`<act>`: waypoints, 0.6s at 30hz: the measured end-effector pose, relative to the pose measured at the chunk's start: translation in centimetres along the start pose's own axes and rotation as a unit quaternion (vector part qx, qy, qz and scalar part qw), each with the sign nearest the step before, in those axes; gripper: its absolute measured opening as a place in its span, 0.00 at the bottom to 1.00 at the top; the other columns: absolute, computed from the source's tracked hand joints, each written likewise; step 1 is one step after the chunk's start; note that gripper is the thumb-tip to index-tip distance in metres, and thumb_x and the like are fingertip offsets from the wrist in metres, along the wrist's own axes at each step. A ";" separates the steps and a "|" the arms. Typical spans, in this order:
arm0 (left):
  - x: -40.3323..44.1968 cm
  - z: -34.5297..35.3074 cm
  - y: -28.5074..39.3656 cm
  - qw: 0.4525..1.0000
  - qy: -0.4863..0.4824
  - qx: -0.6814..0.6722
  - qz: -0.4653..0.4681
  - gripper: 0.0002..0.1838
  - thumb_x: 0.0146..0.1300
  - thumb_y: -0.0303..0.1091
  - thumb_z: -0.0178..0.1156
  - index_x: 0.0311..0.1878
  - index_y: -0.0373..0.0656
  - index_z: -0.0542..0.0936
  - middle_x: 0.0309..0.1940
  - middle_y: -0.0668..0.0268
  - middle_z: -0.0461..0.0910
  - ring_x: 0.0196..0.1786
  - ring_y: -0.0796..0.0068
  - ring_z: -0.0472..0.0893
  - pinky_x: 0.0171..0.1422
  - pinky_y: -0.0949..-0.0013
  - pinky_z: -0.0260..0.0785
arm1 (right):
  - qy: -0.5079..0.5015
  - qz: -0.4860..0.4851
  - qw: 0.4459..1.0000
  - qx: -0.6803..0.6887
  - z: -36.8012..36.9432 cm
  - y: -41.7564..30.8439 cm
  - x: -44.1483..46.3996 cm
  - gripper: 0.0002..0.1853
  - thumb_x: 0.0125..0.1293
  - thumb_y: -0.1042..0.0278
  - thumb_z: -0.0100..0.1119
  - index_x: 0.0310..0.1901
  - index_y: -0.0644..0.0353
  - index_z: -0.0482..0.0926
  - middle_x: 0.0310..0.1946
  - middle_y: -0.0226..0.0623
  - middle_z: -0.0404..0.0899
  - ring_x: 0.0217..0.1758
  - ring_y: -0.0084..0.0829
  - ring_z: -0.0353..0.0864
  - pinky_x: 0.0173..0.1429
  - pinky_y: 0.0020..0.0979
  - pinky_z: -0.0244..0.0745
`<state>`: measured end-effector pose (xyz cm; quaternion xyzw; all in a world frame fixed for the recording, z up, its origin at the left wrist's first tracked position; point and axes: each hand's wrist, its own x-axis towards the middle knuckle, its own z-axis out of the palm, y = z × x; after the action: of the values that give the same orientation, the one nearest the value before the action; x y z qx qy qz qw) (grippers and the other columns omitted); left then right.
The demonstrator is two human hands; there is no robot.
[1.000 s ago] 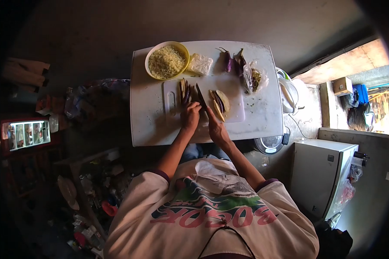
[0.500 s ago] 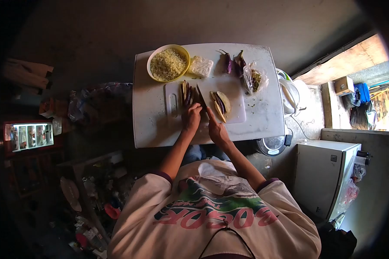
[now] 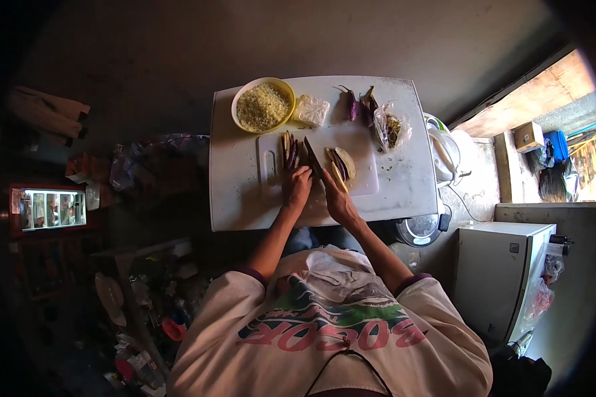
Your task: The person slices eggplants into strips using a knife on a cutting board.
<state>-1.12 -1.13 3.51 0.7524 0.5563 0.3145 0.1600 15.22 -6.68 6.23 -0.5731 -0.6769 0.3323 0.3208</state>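
My right hand (image 3: pixel 341 202) grips a knife (image 3: pixel 313 156) whose dark blade points away from me over the white cutting board (image 3: pixel 367 182). Just left of the blade, my left hand (image 3: pixel 298 187) has its fingers curled together at the near end of some cut eggplant strips (image 3: pixel 289 151). What those fingers hold is hidden. On the right of the knife lie pale cut eggplant pieces (image 3: pixel 341 165) with purple skin, apart from both hands.
On the white table (image 3: pixel 235 212) stand a yellow bowl (image 3: pixel 263 106) of chopped pale food and a wrapped white block (image 3: pixel 311 110). Whole purple eggplants (image 3: pixel 351 106) and a plastic bag (image 3: pixel 392 129) lie at the back right. A white refrigerator (image 3: pixel 493 271) stands right.
The whole view has shifted slightly, with the table appearing lower. Both hands stay close to the knife, and the right hand still grips it.
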 end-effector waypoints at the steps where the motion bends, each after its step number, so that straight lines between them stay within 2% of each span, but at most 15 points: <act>1: 0.0 -0.1 0.2 1.000 0.013 0.010 -0.005 0.15 0.57 0.23 0.66 0.49 0.38 0.85 0.47 0.61 0.84 0.49 0.55 0.84 0.53 0.59 0.77 | 0.014 -0.018 1.000 0.001 -0.4 -0.4 -0.2 0.30 0.75 0.75 0.44 0.78 0.51 0.58 0.61 0.65 0.73 0.59 0.63 0.77 0.57 0.52 0.73; 2: 0.0 -0.3 0.2 1.000 0.015 0.009 -0.006 0.15 0.57 0.23 0.66 0.49 0.38 0.85 0.47 0.61 0.84 0.49 0.55 0.84 0.53 0.59 0.77 | 0.027 -0.035 0.999 0.001 -0.9 -0.8 -0.4 0.29 0.76 0.74 0.44 0.77 0.53 0.60 0.59 0.67 0.74 0.63 0.63 0.74 0.60 0.51 0.72; 3: 0.1 -0.7 0.4 0.999 -0.016 0.004 -0.029 0.16 0.57 0.24 0.66 0.50 0.38 0.84 0.48 0.61 0.84 0.50 0.55 0.84 0.54 0.59 0.77 | 0.025 -0.035 0.999 0.000 -1.3 -0.9 -0.8 0.29 0.76 0.74 0.44 0.77 0.53 0.60 0.59 0.67 0.74 0.63 0.63 0.74 0.60 0.51 0.72; 5: 0.3 -1.1 1.1 0.998 -0.048 -0.004 -0.049 0.17 0.57 0.26 0.67 0.52 0.39 0.84 0.50 0.60 0.84 0.51 0.55 0.83 0.55 0.59 0.76 | 0.028 -0.002 0.999 0.023 -2.5 -1.1 -1.7 0.29 0.77 0.71 0.45 0.77 0.48 0.59 0.49 0.68 0.79 0.55 0.64 0.79 0.54 0.51 0.75; 6: 0.4 -1.6 1.8 0.998 -0.035 -0.024 -0.043 0.17 0.57 0.26 0.68 0.52 0.38 0.83 0.50 0.59 0.84 0.52 0.54 0.83 0.56 0.59 0.76 | 0.029 -0.001 0.999 0.021 -3.4 -1.5 -2.3 0.29 0.77 0.71 0.45 0.77 0.48 0.59 0.49 0.68 0.79 0.55 0.64 0.79 0.54 0.51 0.75; 8: 0.2 -1.8 2.3 0.998 -0.025 -0.045 -0.035 0.18 0.57 0.27 0.68 0.52 0.37 0.83 0.50 0.59 0.83 0.52 0.53 0.83 0.56 0.59 0.76 | -0.013 0.115 0.993 0.005 -5.6 -2.5 -3.5 0.32 0.75 0.71 0.46 0.79 0.41 0.56 0.34 0.63 0.81 0.36 0.64 0.82 0.42 0.55 0.74; 9: -0.1 -1.7 2.4 0.999 -0.022 -0.036 -0.032 0.18 0.56 0.28 0.69 0.52 0.37 0.83 0.52 0.60 0.83 0.53 0.54 0.82 0.57 0.59 0.76 | -0.020 0.144 0.989 -0.017 -6.5 -2.8 -4.1 0.32 0.74 0.71 0.47 0.78 0.39 0.57 0.32 0.64 0.81 0.35 0.64 0.82 0.41 0.56 0.73; 13: -0.6 -1.6 2.8 1.000 -0.006 0.000 -0.004 0.16 0.56 0.30 0.71 0.48 0.41 0.83 0.55 0.65 0.80 0.56 0.58 0.81 0.56 0.60 0.76 | -0.018 0.144 0.989 -0.022 -8.5 -2.8 -7.8 0.33 0.74 0.71 0.47 0.78 0.39 0.57 0.29 0.64 0.80 0.35 0.63 0.82 0.40 0.56 0.73; 16: -1.0 -1.0 2.2 0.999 -0.029 -0.035 -0.019 0.15 0.56 0.30 0.71 0.48 0.41 0.83 0.56 0.66 0.79 0.56 0.59 0.81 0.56 0.60 0.76 | -0.026 0.169 0.984 -0.044 -8.3 -2.1 -10.4 0.30 0.76 0.70 0.50 0.77 0.41 0.60 0.32 0.60 0.81 0.37 0.60 0.84 0.39 0.51 0.75; 18: -1.1 -0.7 1.8 0.999 -0.030 -0.034 -0.009 0.15 0.57 0.30 0.71 0.48 0.41 0.83 0.55 0.66 0.79 0.55 0.59 0.81 0.56 0.60 0.76 | -0.018 0.137 0.989 -0.057 -7.9 -1.6 -11.4 0.30 0.75 0.71 0.50 0.76 0.44 0.61 0.32 0.58 0.81 0.36 0.58 0.84 0.37 0.51 0.75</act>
<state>-0.43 -2.85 4.81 0.7509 0.5464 0.3090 0.2052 22.34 -17.51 11.50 -0.6720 -0.6154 0.3442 0.2264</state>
